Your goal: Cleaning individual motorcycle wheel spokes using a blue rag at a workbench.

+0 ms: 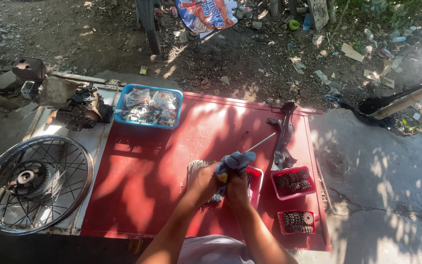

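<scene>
My left hand [203,184] and my right hand [238,187] are close together over a red metal sheet [147,176] lying on the ground. Both grip a blue-grey rag [235,161] wrapped around a thin metal spoke [262,142] that sticks out up and to the right. Under my left hand lies a bundle of loose spokes [197,167]. A small red tray [256,182] sits just right of my right hand, partly hidden by it.
Two red trays of small dark metal parts [293,182] [297,222] lie at the right. A dark metal bracket [284,137] lies above them. A blue basket of bagged parts [148,106], an engine part [81,110] and a spoked wheel [32,183] sit to the left.
</scene>
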